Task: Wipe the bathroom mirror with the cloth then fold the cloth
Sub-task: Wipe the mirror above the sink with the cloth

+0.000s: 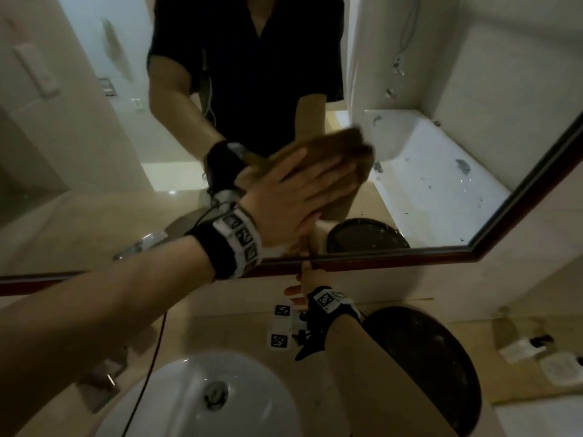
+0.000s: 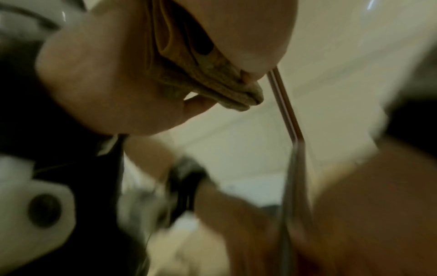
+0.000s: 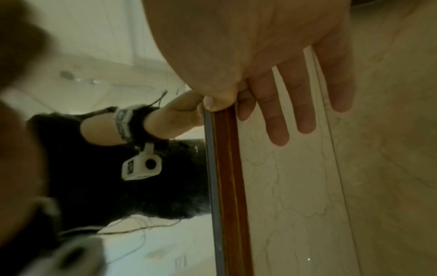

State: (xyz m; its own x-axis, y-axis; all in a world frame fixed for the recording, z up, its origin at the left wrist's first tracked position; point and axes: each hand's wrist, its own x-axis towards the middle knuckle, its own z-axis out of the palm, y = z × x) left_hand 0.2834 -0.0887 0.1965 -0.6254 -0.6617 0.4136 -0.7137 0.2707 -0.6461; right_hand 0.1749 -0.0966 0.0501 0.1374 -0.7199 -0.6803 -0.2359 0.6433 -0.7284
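A brown cloth (image 1: 344, 143) lies flat against the glass of the bathroom mirror (image 1: 94, 152), low and near its middle. My left hand (image 1: 293, 190) presses on the cloth with straight, spread fingers. In the left wrist view the cloth (image 2: 224, 85) shows as bunched folds squeezed between my palm (image 2: 106, 74) and the glass. My right hand (image 1: 310, 279) rests at the mirror's dark red wooden frame (image 1: 378, 257), holding nothing. In the right wrist view its thumb (image 3: 212, 104) sits on the frame (image 3: 227, 186) and its straight fingers (image 3: 279, 112) lie on the marble wall.
Below the mirror a white sink basin (image 1: 195, 402) sits in the beige counter. A round black bowl (image 1: 426, 367) is to its right, and small white packets (image 1: 520, 350) lie further right. A thin cable (image 1: 154, 357) hangs from my left wrist over the sink.
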